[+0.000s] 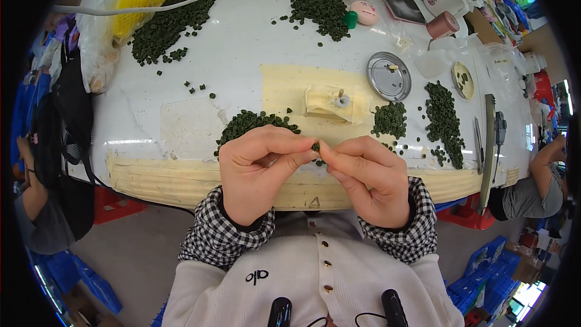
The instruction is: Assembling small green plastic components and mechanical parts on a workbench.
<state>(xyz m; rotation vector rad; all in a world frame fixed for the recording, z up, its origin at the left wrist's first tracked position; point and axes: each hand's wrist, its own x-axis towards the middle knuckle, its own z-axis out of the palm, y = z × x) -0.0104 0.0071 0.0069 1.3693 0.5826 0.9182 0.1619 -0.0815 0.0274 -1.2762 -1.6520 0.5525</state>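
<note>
Cream buttoned top [293,284] nearest the camera; beyond it, left hand [253,166] and right hand [374,178] meet, each grip closed on one small dark-green piece [315,146] pinched between them, above the worktop [236,48] near its front edge; heap of similar pieces [251,122] just beyond left hand; pale-yellow block [321,104] farther out; round metal dish [385,85] to its right.

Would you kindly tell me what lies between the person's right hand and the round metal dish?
In the head view, a small cluster of dark green pieces lies between the right hand and the round metal dish.
</note>
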